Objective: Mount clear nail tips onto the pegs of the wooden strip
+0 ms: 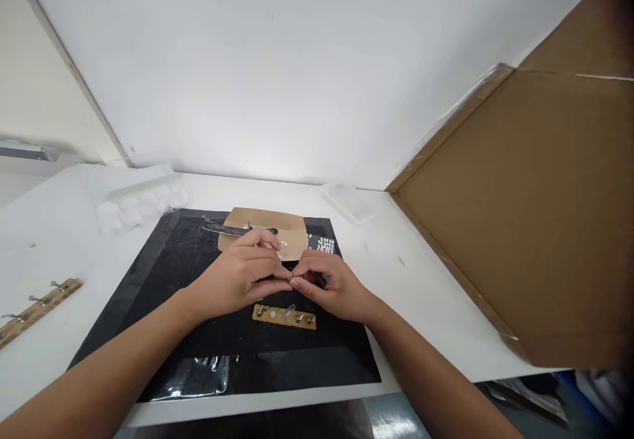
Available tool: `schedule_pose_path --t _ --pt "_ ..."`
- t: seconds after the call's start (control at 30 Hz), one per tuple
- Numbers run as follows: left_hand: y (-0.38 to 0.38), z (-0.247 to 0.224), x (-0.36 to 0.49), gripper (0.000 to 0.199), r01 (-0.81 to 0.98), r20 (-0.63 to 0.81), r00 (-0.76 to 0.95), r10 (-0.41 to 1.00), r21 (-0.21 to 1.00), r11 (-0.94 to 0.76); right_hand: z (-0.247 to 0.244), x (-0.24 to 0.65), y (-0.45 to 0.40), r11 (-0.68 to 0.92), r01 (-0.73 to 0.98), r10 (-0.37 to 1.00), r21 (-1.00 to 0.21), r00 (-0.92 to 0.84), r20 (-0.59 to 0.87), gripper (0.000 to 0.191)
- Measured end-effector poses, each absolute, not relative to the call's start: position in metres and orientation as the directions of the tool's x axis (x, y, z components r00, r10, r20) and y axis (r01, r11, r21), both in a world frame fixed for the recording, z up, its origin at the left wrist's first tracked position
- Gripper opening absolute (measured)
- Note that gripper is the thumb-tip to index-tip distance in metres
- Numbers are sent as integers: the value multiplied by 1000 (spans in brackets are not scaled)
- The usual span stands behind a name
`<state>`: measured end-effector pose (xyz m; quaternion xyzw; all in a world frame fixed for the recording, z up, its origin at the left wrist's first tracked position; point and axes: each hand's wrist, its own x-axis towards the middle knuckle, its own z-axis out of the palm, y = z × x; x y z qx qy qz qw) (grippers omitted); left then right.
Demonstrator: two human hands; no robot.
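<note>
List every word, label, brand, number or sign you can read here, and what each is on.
None can be read.
Dark card beyond the right hand: pale marks, too small to tell whether they are writing.
Small item at the fingertips of both hands: too small and covered to show any lettering.
Wooden strip with hooks on the black mat: no legible text.

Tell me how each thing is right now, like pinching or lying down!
Left hand: pinching at a tiny piece
Right hand: pinching there too
Tiny piece: mostly hidden between the hands
Small wooden strip: lying on the mat
Other wooden strip: lying on the table, hooks up
Brown board: lying down
Dark tool: lying partly on the board
Black mat: spread out
</note>
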<state>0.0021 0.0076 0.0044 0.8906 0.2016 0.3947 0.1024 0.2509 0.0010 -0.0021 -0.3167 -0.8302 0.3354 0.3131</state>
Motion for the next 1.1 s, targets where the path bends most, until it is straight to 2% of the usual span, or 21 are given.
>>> schedule_pose_path --t 0.23,0.33,0.5,0.57,0.73,0.87,0.97,1.1 --pt "13 -2 -2 6 300 596 663 454 345 -890 -4 249 1 468 386 809 -795 -550 209 13" --pt "14 0 -4 10 263 571 712 409 324 -909 -2 248 -1 508 406 795 -760 -561 232 12" --pt "10 9 -7 34 279 484 805 343 200 -939 1 248 -7 638 381 706 -669 -637 311 10" --pt "10 11 -8 44 276 427 834 351 228 -934 1 247 -11 694 362 653 -622 -679 334 11" --pt "8 11 -9 61 319 261 859 441 401 -859 -1 237 -24 779 327 568 -535 -728 383 12" --pt "1 14 -3 50 386 115 883 455 372 -844 -3 230 -32 822 348 535 -450 -743 402 9" --pt "0 15 -2 42 410 77 883 464 356 -840 -5 228 -35 820 397 554 -413 -731 398 7" --pt "3 15 -4 45 482 40 843 536 387 -786 -5 227 -37 820 467 570 -332 -716 402 6"
